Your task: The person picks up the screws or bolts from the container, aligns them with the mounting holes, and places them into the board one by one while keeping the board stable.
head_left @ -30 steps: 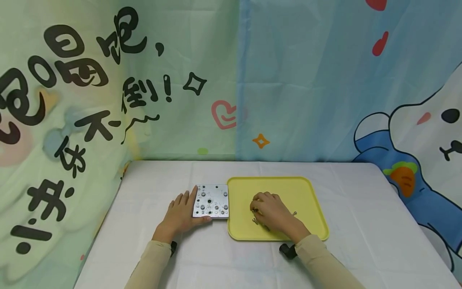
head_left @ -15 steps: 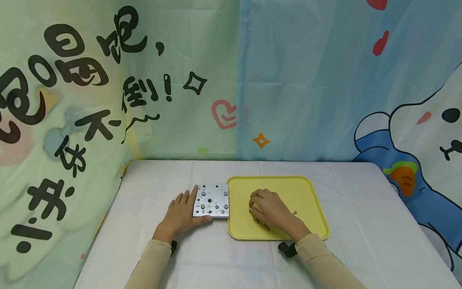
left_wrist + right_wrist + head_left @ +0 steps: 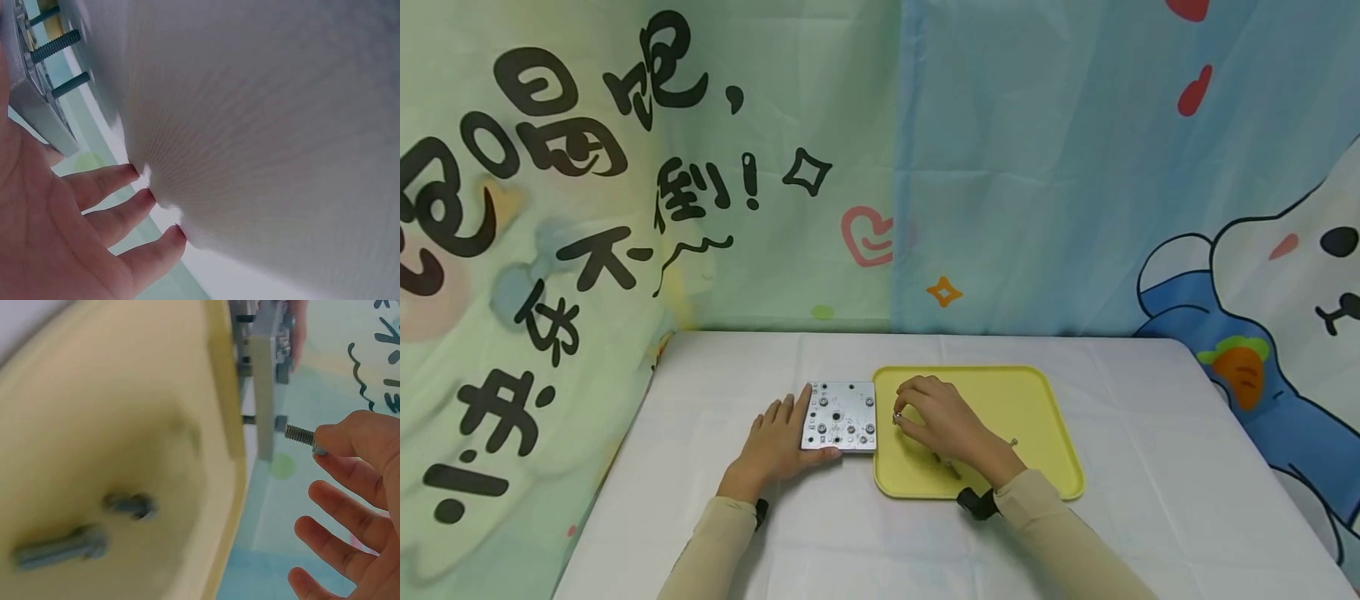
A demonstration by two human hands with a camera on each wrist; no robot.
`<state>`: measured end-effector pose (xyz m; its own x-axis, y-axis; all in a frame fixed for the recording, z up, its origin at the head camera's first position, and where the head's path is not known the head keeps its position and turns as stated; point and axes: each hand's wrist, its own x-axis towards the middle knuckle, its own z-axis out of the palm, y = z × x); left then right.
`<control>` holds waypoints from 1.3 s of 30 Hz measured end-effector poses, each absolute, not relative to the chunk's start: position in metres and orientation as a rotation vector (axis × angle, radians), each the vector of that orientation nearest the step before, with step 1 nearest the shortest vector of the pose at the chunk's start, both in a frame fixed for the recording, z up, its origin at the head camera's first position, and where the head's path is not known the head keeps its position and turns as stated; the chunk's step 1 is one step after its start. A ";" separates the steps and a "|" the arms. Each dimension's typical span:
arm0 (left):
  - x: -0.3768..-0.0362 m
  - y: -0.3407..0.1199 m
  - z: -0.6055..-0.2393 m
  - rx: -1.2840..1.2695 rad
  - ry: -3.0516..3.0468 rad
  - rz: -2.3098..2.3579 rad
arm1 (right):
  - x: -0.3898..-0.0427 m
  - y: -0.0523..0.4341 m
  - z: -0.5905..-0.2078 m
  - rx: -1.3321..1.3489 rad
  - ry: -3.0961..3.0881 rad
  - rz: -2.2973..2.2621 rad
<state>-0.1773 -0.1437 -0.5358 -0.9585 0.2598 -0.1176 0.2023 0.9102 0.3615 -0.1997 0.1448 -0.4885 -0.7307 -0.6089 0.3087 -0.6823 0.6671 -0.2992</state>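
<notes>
bolt [image 3: 300, 434] pinched in right hand [image 3: 943, 423] fingers beside metal plate [image 3: 841, 415], left hand [image 3: 777, 446] fingers flat against it

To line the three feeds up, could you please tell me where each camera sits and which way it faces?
Head: worn high, looking forward and down at the table; both forearms, left hand at the metal plate, right hand over the yellow tray.
Left wrist: low beside the palm, along the white cloth; fingers, plate edge.
Right wrist: close over the tray; fingers pinching a bolt.
Shared: the plate shows in all three.
</notes>
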 end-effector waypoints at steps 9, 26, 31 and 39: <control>-0.176 -0.144 -0.534 0.362 2.915 0.510 | -0.209 0.112 -0.475 1.158 -2.631 0.632; -0.178 -0.146 -0.535 0.373 2.916 0.511 | -0.225 0.067 -0.480 1.188 -2.772 0.547; -0.178 -0.146 -0.533 0.370 2.916 0.508 | -0.226 0.063 -0.484 1.178 -2.806 0.521; -0.178 -0.146 -0.532 0.366 2.916 0.503 | -0.226 0.061 -0.486 1.180 -2.814 0.508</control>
